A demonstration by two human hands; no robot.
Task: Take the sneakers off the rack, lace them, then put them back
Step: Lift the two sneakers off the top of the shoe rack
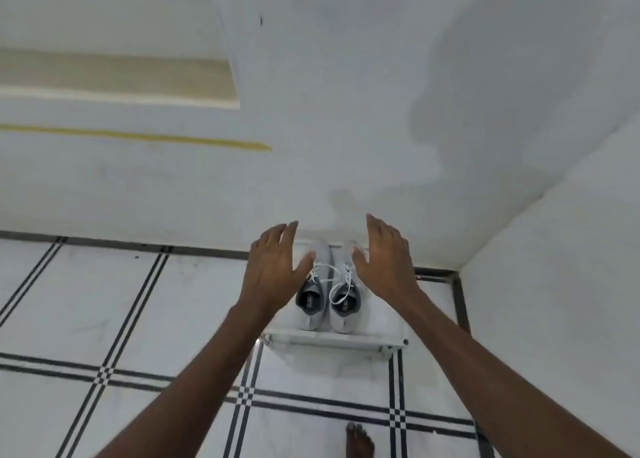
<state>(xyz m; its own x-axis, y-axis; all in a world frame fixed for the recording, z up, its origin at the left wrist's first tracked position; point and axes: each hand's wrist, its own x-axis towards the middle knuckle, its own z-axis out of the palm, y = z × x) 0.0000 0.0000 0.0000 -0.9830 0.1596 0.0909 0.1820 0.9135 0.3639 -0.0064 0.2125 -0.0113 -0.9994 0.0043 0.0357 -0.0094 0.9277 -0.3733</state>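
Two light grey sneakers stand side by side on a low white rack against the wall, heels toward me. The left sneaker and the right sneaker both have dark insides and loose white laces lying across them. My left hand hovers just left of the pair with fingers spread, holding nothing. Just right of the pair hovers my right hand, also spread and empty. Both hands flank the shoes from above; I cannot tell whether they touch them.
The rack sits in a corner where two white walls meet. The floor is white tile with black line patterns. My bare foot stands on the tile below the rack.
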